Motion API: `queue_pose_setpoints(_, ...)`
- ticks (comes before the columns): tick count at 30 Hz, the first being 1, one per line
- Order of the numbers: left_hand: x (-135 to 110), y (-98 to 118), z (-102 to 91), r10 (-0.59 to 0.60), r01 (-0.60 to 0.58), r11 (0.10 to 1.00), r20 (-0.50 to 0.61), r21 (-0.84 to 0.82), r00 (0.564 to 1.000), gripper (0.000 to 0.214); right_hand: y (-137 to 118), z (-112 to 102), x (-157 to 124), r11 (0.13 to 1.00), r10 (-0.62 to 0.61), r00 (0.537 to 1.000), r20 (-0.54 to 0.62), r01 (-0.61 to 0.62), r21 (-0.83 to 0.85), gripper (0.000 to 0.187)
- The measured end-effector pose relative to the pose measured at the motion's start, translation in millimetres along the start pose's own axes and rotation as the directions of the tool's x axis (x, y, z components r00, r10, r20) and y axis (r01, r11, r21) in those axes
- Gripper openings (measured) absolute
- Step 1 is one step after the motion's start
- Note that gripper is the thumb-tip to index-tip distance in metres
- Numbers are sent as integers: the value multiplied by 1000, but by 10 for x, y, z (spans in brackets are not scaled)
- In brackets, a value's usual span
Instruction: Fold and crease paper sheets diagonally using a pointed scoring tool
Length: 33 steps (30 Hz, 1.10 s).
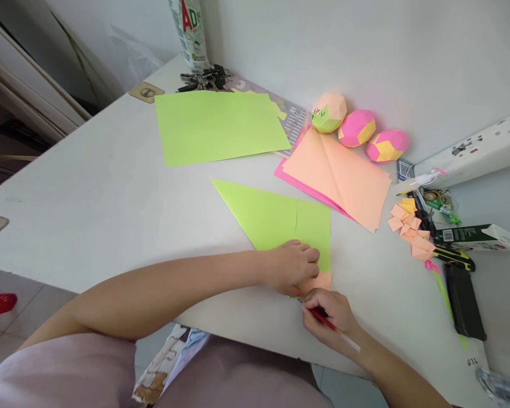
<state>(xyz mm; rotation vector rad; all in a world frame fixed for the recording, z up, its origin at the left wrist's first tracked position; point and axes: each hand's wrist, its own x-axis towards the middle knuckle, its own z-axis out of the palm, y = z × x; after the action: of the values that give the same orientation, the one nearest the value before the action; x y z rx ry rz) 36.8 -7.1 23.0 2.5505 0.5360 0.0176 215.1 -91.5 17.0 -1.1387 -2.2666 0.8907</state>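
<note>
- Head view, left hand (pixel 291 266): it lies on the green paper (pixel 276 218) and a small peach piece (pixel 323 280), fingers bent and pressing down; whether its grip pinches anything, I cannot tell.
- Head view, right hand (pixel 329 317): its grip is closed around a red pen (pixel 328 323), the tip by the left thumb, near the peach piece's lower edge.
- Head view, place: the green paper is near the desk (pixel 131 209) edge, in front of the body; the peach stack (pixel 340 170) lies beyond it.
- Head view, step: this looks like marking along the peach piece's edge. The move seems to call for steady left-hand pressure, so the papers don't slip while the pen follows the edge.
</note>
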Motion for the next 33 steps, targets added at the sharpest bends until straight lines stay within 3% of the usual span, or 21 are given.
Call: queue_pose_setpoints(33, 6, -14, 15, 15, -16, 999, -42, -32, 999, 31, -3, -26, 10, 999, 30, 999, 19, -31, 25, 12)
